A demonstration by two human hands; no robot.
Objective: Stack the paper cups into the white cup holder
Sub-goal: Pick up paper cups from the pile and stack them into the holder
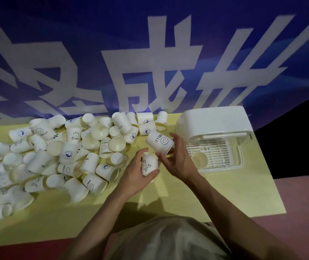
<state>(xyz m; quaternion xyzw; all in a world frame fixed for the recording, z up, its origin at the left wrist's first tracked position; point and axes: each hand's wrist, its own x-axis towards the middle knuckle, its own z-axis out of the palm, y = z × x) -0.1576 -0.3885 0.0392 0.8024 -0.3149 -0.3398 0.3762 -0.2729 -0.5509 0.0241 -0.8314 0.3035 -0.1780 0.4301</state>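
My left hand [137,174] grips a white paper cup with a "Hi" drawing [149,166], held upright over the yellow table [168,199]. My right hand [178,160] holds a tilted "HELLO" smiley cup [159,142] just above and right of it, its mouth turned toward my palm. The two cups are close but apart. The white cup holder [213,126] stands at the right of the table, with one cup [199,159] lying on its grid tray. A big pile of loose paper cups [65,152] covers the table's left half.
A blue banner with large white characters [150,72] hangs behind the table. Dark floor lies to the right of the cup holder. My grey shirt [168,241] fills the bottom middle of the view.
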